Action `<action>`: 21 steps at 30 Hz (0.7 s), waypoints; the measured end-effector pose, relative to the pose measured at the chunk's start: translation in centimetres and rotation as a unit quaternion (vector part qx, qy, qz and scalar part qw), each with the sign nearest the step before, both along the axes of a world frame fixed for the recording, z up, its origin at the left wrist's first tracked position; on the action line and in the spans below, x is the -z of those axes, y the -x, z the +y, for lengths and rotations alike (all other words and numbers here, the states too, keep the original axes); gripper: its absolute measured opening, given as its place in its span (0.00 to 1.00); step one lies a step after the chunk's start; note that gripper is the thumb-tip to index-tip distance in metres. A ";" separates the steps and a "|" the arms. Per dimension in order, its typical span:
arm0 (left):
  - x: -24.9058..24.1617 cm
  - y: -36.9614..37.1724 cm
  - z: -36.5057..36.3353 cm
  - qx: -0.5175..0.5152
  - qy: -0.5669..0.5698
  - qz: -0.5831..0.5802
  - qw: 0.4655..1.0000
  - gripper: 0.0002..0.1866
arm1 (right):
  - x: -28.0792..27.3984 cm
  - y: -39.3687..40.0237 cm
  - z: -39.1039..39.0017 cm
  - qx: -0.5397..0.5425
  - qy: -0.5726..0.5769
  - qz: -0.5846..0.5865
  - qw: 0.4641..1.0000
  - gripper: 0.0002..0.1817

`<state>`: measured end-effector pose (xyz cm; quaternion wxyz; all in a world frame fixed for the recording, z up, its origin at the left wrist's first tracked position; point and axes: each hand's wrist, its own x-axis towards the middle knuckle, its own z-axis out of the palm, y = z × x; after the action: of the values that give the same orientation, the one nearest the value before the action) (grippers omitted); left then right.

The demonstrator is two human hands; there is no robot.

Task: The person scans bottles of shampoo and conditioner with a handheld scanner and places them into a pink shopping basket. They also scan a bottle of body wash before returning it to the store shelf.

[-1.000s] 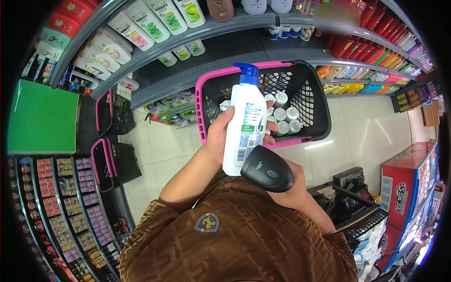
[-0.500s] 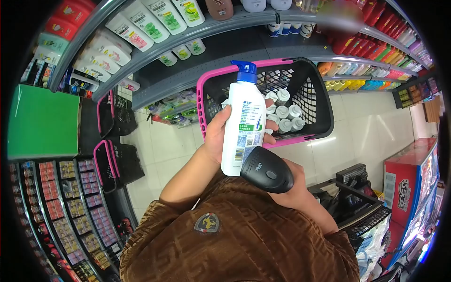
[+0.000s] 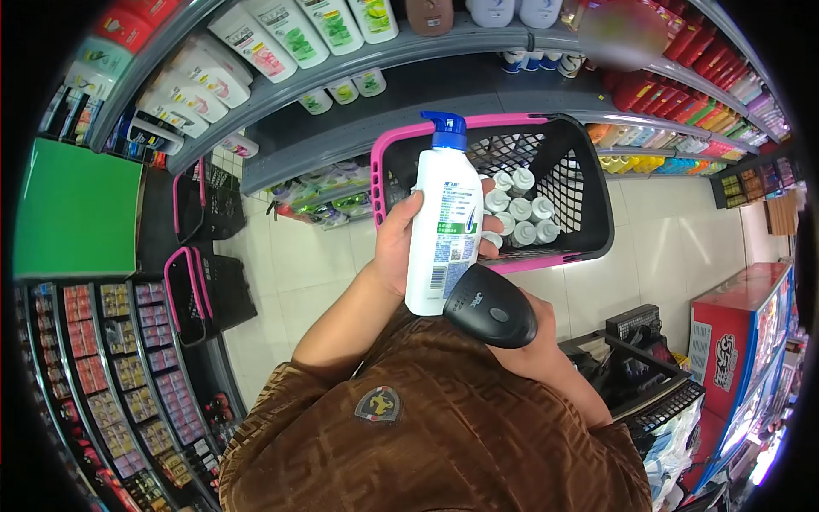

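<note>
My left hand (image 3: 396,243) is wrapped round a white pump bottle (image 3: 445,213) with a blue pump head, its printed back label and barcode facing me. The fingertips show on the bottle's right side. A black handheld barcode scanner (image 3: 490,309) is gripped in my right hand (image 3: 536,341). Its front end overlaps the lower right of the bottle, close to the barcode. Behind the bottle stands a black shopping basket with a pink rim (image 3: 401,132), holding several bottles with pale pump tops (image 3: 520,207) at its right of centre.
Shelves (image 3: 409,55) with shampoo bottles (image 3: 300,34) curve across the back. Two black-and-pink baskets (image 3: 223,294) are at left, near a green panel (image 3: 81,209) and racks of small packs (image 3: 111,358). A red-and-blue display case (image 3: 725,350) stands at right, beyond a tiled floor (image 3: 299,290).
The view has shifted slightly, so the shelf and main basket appear a little further right. Both hands keep hold of the bottle and the scanner in nearly the same pose.
</note>
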<state>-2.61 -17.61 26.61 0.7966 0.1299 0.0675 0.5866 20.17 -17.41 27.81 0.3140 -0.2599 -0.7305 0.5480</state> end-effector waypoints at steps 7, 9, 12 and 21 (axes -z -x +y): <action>1.9 5.3 -2.9 -0.056 0.040 0.023 0.997 0.51 | 0.0 5.4 -0.6 -0.036 0.029 -0.018 0.999 0.20; 2.6 7.5 -4.2 -0.080 0.076 0.030 0.993 0.46 | -0.1 7.4 -0.9 -0.058 0.035 -0.014 0.998 0.21; 4.6 11.3 -6.4 -0.156 0.161 0.054 0.973 0.41 | 0.6 9.4 -1.0 -0.032 0.004 -0.051 0.998 0.22; 16.2 29.2 -11.0 -0.476 0.326 0.304 0.758 0.34 | 11.2 12.9 0.9 0.168 -0.196 -0.268 0.928 0.24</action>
<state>-31.79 -28.57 10.37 0.3464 -0.0155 0.5464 0.7624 7.25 -16.50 16.58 0.2392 -0.4493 -0.8258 0.2429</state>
